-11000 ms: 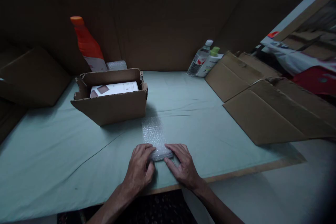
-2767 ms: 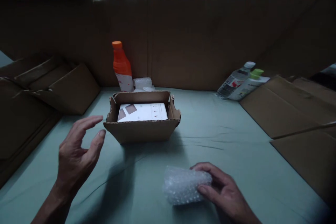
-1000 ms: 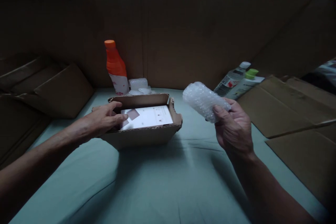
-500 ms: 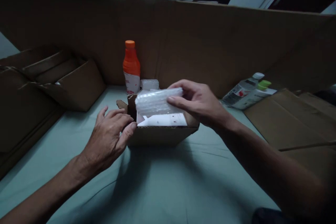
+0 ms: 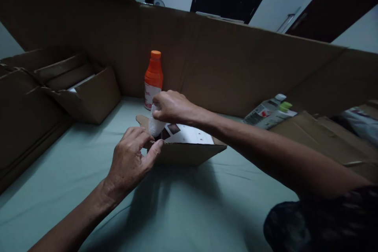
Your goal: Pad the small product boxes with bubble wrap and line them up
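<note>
A small open cardboard box (image 5: pixel 189 153) stands on the pale green table cover (image 5: pixel 88 165), with a white carton (image 5: pixel 189 135) lying inside it. My right hand (image 5: pixel 171 107) reaches across the box and is closed on a bubble-wrapped bundle (image 5: pixel 154 125), held upright with its lower end inside the box's left end, beside the white carton. My left hand (image 5: pixel 132 160) grips the box's front left corner, thumb on the rim.
An orange-capped bottle (image 5: pixel 152 78) stands behind the box. Two bottles (image 5: pixel 267 111) lie at the right by flattened cardboard (image 5: pixel 321 138). A tall cardboard wall (image 5: pixel 224 71) lines the back; open cartons (image 5: pixel 85 94) sit at the left.
My right hand carried the bubble-wrapped bundle from above the box to its left end and turned it upright, lowering it in. My left hand shifted onto the box's front left corner.
</note>
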Demonstrator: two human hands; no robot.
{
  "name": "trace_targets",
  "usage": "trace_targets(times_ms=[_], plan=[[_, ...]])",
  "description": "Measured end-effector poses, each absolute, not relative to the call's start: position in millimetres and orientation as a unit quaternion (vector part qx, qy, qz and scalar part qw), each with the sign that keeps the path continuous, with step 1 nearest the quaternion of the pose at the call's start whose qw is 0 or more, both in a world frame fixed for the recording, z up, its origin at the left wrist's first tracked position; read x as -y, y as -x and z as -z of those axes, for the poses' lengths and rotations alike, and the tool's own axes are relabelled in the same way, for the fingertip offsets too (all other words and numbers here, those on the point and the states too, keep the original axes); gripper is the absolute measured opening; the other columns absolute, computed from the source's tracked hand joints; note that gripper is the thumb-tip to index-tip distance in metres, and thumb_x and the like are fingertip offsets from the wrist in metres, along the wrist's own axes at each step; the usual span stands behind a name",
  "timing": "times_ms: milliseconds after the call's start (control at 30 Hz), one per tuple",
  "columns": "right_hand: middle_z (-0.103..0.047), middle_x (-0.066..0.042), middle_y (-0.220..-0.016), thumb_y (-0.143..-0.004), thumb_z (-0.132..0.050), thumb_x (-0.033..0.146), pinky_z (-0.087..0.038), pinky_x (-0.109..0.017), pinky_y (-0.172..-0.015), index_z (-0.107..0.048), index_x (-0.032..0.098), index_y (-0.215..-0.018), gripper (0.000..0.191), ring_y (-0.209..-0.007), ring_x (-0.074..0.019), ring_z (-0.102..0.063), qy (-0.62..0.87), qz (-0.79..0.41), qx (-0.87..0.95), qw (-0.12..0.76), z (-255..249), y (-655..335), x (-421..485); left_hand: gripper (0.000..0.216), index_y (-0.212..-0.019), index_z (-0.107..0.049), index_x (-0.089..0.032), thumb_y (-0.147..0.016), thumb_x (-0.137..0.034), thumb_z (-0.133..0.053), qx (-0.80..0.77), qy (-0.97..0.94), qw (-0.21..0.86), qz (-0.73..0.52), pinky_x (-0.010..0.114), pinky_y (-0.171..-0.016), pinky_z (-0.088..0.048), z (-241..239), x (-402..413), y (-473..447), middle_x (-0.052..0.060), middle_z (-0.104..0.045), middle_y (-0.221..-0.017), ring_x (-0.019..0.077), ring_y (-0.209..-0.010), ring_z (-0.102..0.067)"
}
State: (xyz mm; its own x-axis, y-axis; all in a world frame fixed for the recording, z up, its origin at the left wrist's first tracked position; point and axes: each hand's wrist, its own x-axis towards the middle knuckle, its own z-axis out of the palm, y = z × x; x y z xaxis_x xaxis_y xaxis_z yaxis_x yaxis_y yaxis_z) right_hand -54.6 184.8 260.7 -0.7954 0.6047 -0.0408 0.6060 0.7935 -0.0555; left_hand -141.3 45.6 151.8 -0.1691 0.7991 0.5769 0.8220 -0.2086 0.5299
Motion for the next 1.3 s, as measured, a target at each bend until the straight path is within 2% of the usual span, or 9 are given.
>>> trace_targets(times_ms=[167, 333, 533, 633, 767, 1000, 1067, 1167, 1300], plan=[[-0.076, -0.015, -0.085, -0.077, -0.067, 0.014, -0.046, -0.028, -0.065, -0.074, 0.010, -0.104, 0.029, -0.084, -0.0271, -0.071, -0.273, -0.020, -0.959, 0.076, -241, 72, -177, 0.025, -0.077, -0.065, -0.021, -0.093, -0.038, -0.057, 0.642, 0.630, 0.004, 0.437, 0.038, -0.082, -0.049, -149, -45, 143, 0.006, -0.068, -0.083, 0.0241, -0.090, -0.061], [-0.075, -0.010, -0.076, -0.088, -0.057, 0.022, -0.040, -0.024, -0.051, -0.074, 0.011, -0.093, 0.021, -0.061, -0.0175, -0.067, -0.311, 0.135, -0.929, 0.147, -241, 62, -177, 0.023, -0.077, -0.065, -0.021, -0.094, -0.036, -0.057, 0.638, 0.628, 0.001, 0.446, 0.038, -0.083, -0.049, -146, -43, 146, 0.007, -0.070, -0.087, 0.0244, -0.093, -0.062], [-0.076, -0.012, -0.104, -0.087, -0.058, 0.020, -0.038, -0.025, -0.061, -0.074, 0.015, -0.103, 0.023, -0.091, -0.0230, -0.069, -0.296, 0.055, -0.948, 0.104, -229, 55, -180, 0.021, -0.079, -0.064, -0.022, -0.095, -0.033, -0.055, 0.624, 0.634, 0.021, 0.457, 0.038, -0.084, -0.051, -145, -44, 144, 0.007, -0.069, -0.090, 0.0242, -0.095, -0.062], [-0.076, -0.012, -0.106, -0.090, -0.057, 0.024, -0.039, -0.026, -0.064, -0.074, 0.016, -0.106, 0.025, -0.092, -0.0234, -0.069, -0.297, 0.061, -0.949, 0.085, -221, 55, -185, 0.013, -0.090, -0.066, -0.021, -0.094, -0.029, -0.056, 0.620, 0.631, 0.038, 0.464, 0.040, -0.091, -0.051, -146, -40, 142, 0.009, -0.067, -0.104, 0.0244, -0.103, -0.062], [-0.076, -0.007, -0.100, -0.092, -0.061, 0.031, -0.043, -0.027, -0.070, -0.072, 0.019, -0.110, 0.024, -0.089, -0.0213, -0.068, -0.271, 0.123, -0.953, -0.050, -228, 21, -185, 0.031, -0.122, -0.059, -0.020, -0.092, -0.030, -0.059, 0.644, 0.570, 0.045, 0.508, 0.047, -0.106, -0.047, -140, -31, 143, 0.015, -0.054, -0.136, 0.0280, -0.130, -0.052], [-0.068, -0.005, -0.116, -0.091, -0.065, 0.036, -0.047, -0.047, -0.099, -0.071, 0.033, -0.104, 0.015, -0.108, -0.0288, -0.062, -0.378, 0.129, -0.755, -0.520, -184, -149, -150, 0.057, -0.142, -0.047, -0.026, -0.088, -0.038, -0.062, 0.673, 0.486, -0.176, 0.530, 0.046, -0.098, -0.055, -95, -25, 156, 0.014, -0.052, -0.146, 0.0296, -0.127, -0.058], [-0.065, -0.006, -0.122, -0.088, -0.065, 0.046, -0.046, -0.053, -0.100, -0.066, 0.036, -0.119, 0.033, -0.107, -0.0311, -0.061, -0.484, 0.178, -0.673, -0.530, -148, -180, -148, 0.063, -0.145, -0.044, -0.025, -0.087, -0.038, -0.063, 0.653, 0.489, -0.223, 0.534, 0.048, -0.105, -0.050, -82, -27, 155, 0.015, -0.049, -0.150, 0.0305, -0.135, -0.053], [-0.069, -0.009, -0.115, -0.075, -0.074, 0.054, -0.055, -0.050, -0.084, -0.062, 0.029, -0.127, 0.059, -0.095, -0.0298, -0.067, -0.508, 0.259, -0.693, -0.441, -102, -178, -151, 0.069, -0.149, -0.040, -0.024, -0.086, -0.038, -0.063, 0.622, 0.488, -0.277, 0.546, 0.048, -0.111, -0.046, -74, -30, 148, 0.015, -0.046, -0.155, 0.0301, -0.140, -0.048], [-0.074, -0.012, -0.109, -0.075, -0.072, 0.047, -0.059, -0.040, -0.078, -0.062, 0.018, -0.119, 0.053, -0.090, -0.0266, -0.070, -0.433, 0.365, -0.722, -0.398, -83, -128, -159, 0.063, -0.143, -0.046, -0.019, -0.084, -0.037, -0.061, 0.604, 0.461, -0.329, 0.561, 0.045, -0.105, -0.051, -84, -41, 133, 0.014, -0.058, -0.141, 0.0289, -0.128, -0.058]])
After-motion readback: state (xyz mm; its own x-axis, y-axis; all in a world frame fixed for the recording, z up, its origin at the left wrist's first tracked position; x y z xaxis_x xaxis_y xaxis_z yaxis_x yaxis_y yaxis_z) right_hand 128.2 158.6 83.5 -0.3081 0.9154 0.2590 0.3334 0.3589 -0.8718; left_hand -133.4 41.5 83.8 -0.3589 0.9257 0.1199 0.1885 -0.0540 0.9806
